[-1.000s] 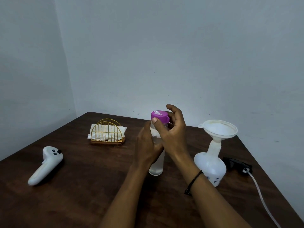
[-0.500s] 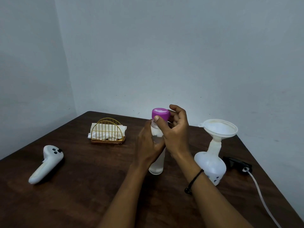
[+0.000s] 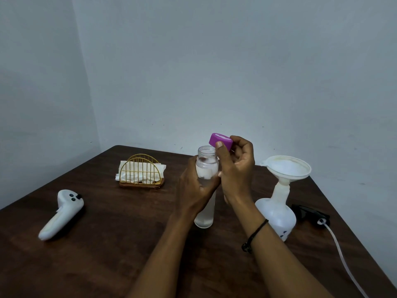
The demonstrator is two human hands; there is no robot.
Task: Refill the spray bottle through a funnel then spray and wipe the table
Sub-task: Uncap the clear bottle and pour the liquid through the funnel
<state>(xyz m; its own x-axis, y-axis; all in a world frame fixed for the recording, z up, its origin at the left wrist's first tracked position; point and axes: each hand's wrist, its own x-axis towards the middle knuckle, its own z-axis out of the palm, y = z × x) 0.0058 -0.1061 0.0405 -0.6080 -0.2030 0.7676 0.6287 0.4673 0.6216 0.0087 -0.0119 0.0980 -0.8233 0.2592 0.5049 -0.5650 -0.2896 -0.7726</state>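
Left hand (image 3: 194,186) grips one clear bottle (image 3: 205,190); right hand (image 3: 236,166) pinches its one purple cap (image 3: 221,141).

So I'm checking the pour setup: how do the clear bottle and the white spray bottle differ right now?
The clear bottle is tall, slim and gripped by the left hand, its mouth open; the white spray bottle is squat, bulbous, untouched, with a funnel in its neck. Both stand upright on the table.

left hand (image 3: 194,186) grips clear plastic water bottle (image 3: 205,186) upright on dark wooden table (image 3: 107,244) | right hand (image 3: 236,166) pinches purple screw cap (image 3: 220,142) just above open mouth | white funnel (image 3: 285,169) sits in white spray bottle (image 3: 277,214), right
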